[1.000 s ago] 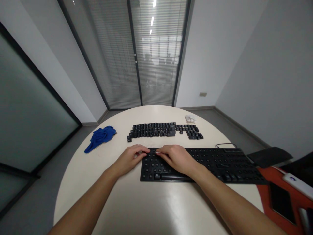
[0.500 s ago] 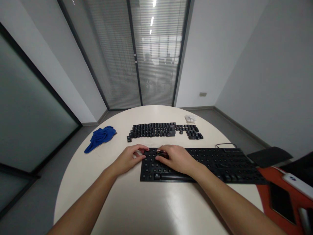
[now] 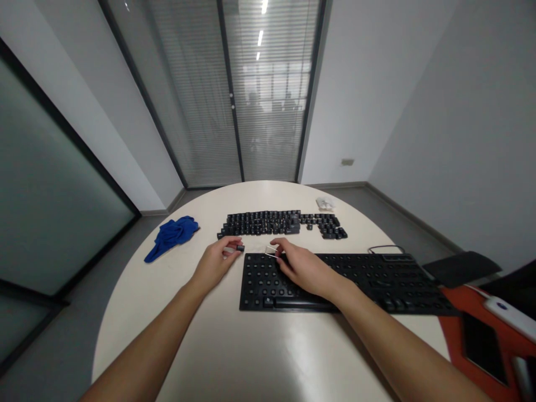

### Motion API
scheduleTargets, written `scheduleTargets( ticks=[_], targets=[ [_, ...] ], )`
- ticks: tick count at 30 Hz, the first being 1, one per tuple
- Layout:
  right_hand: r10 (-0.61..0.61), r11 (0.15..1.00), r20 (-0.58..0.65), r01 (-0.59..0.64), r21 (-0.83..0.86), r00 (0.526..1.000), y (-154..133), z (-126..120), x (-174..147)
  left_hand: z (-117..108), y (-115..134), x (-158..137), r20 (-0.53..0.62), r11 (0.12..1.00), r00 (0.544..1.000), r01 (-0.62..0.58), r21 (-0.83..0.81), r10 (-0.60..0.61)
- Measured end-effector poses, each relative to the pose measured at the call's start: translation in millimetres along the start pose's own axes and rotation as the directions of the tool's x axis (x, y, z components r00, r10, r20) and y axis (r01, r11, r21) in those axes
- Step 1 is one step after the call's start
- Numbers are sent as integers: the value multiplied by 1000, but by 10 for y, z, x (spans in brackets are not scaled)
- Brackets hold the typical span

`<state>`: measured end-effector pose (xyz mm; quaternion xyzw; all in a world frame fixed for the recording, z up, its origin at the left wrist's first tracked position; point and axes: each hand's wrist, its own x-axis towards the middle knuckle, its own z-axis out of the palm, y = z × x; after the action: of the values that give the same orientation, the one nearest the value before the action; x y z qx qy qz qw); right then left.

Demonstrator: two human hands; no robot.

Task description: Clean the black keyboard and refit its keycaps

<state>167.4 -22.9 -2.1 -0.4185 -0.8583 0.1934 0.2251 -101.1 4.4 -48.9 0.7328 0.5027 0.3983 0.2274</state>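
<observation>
Between the thumb and fingers of my left hand (image 3: 215, 261) is a small black keycap (image 3: 240, 248), held over the table just past the keyboard's upper left corner. My right hand (image 3: 302, 266) pinches a thin wire keycap puller (image 3: 271, 252), whose prongs point left above the keyboard's back edge. Under that hand lies the black keyboard (image 3: 368, 282), most of its keys stripped to bare stems; the long space bar (image 3: 301, 303) is still on it. Rows of loose black keycaps (image 3: 262, 223) lie behind the keyboard, laid out in keyboard order.
A crumpled blue cloth (image 3: 173, 234) lies at the table's left. Near the back right edge is a small clear plastic bag (image 3: 325, 203). A phone (image 3: 484, 346) and a white power strip (image 3: 511, 317) rest on a red surface at right. The keyboard cable (image 3: 385, 246) loops behind it.
My left hand has moved left and away from me, off the keyboard, with a keycap now visible in it. My right hand has lifted slightly, and the puller's wires show.
</observation>
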Motion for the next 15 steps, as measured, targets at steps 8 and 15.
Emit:
scheduleTargets(
  ticks=[8, 15],
  targets=[
    [26, 992, -107, -13, 124, 994, -53, -71, 46, -37, -43, 40, -109, 950, 994, 35, 309, -1],
    [109, 927, -94, -67, 369, 990, -14, -50, 60, -48, -26, 63, -178, 878, 981, 17, 478, 78]
  ],
)
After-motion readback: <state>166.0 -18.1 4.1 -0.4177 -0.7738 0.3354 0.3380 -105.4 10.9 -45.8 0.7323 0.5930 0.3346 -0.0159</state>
